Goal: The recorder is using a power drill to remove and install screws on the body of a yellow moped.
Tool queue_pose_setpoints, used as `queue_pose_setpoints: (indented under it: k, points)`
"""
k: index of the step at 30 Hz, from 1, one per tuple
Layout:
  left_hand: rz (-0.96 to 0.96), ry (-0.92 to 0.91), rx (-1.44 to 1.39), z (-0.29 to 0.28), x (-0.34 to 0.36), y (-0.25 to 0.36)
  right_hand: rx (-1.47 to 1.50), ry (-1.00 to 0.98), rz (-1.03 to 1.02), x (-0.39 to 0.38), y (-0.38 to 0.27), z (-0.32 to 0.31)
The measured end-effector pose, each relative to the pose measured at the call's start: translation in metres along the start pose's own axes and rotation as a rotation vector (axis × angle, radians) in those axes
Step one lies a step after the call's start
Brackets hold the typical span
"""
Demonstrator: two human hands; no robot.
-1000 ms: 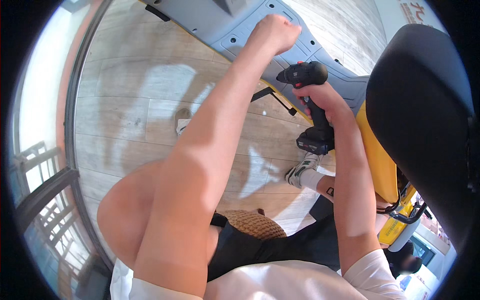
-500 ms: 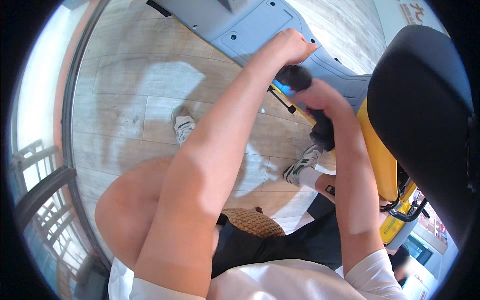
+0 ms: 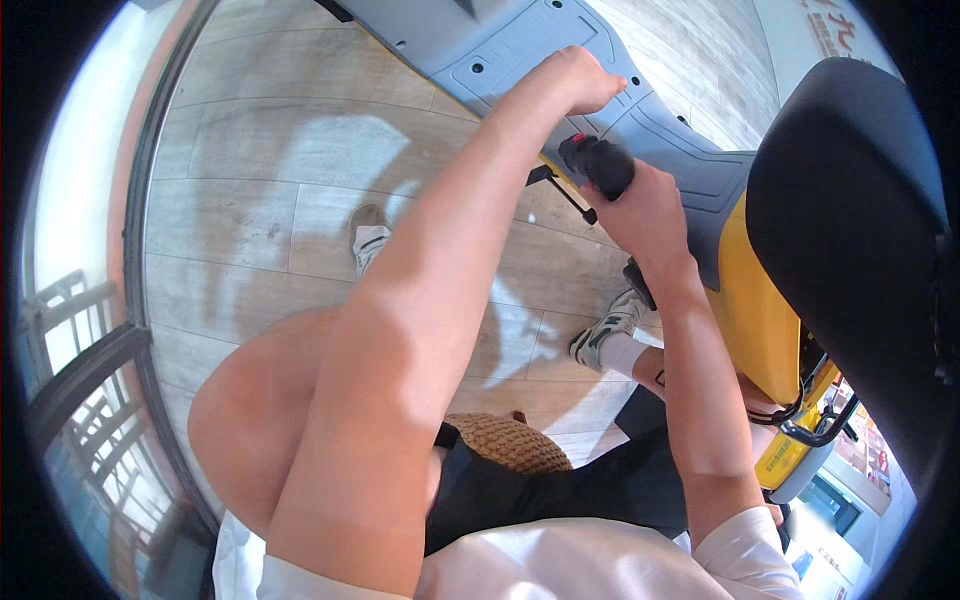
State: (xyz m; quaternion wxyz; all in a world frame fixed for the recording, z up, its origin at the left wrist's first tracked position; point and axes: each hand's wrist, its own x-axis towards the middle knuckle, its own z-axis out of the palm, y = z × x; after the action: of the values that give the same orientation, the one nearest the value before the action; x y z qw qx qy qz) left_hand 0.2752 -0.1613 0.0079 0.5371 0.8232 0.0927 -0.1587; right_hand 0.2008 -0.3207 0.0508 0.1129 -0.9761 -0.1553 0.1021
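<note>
My left hand (image 3: pixel 585 80) is closed over the grey footboard (image 3: pixel 515 42) of a yellow scooter. Its fingers point to the right, close to a dark hole in the panel; whatever they may hold is hidden. Just nearer to me, my right hand (image 3: pixel 648 215) is wrapped round the grip of a black cordless drill (image 3: pixel 607 168) with red accents. The drill's front end points up and left toward the footboard, apart from my left hand. Part of its base shows below my right wrist. Several dark round holes mark the footboard.
The scooter's black seat (image 3: pixel 850 190) and yellow side body (image 3: pixel 755 300) stand at the right. A black side stand (image 3: pixel 565 190) juts out under the footboard's edge. A brown woven seat (image 3: pixel 510 443) shows beneath me. A glass door frame (image 3: pixel 135 250) runs along the left.
My right hand has turned the drill, so its front end now tilts up and left, and more of the hand shows. My left hand has shifted slightly away from me. The view moved a little.
</note>
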Motion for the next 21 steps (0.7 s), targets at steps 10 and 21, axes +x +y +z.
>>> queue_pose_setpoints:
  k: [10, 21]
  points:
    - [-0.009, -0.131, 0.11, 0.009, -0.004, 0.002, -0.034, 0.119, 0.096, -0.01, 0.009, 0.009]
    - [-0.164, -0.393, -0.093, 0.028, -0.013, -0.011, -0.033, 0.053, 0.073, 0.004, 0.012, 0.008]
